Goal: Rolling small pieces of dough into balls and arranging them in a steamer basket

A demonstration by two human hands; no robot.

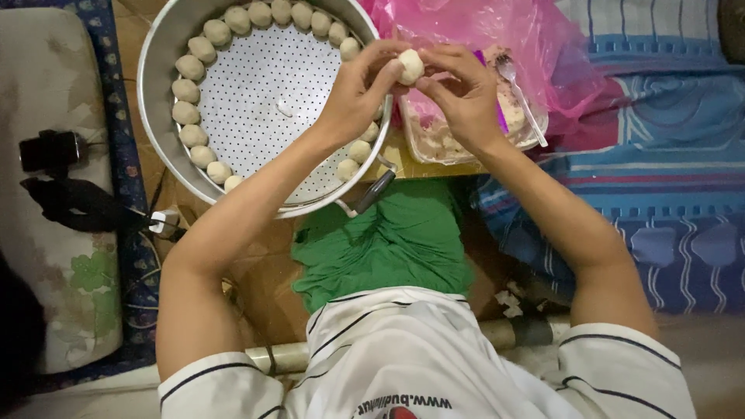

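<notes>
Here, a big round metal steamer tray with little holes holds a ring of pale dough balls along its wall, and a clear tub under a pink plastic bag holds mushy filling and a spoon. One more dough ball is round, so it points no way, and it sits up in the air between the tray and the tub. The left hand and right hand reach forward with bent fingers, both pinching that ball tight.
</notes>
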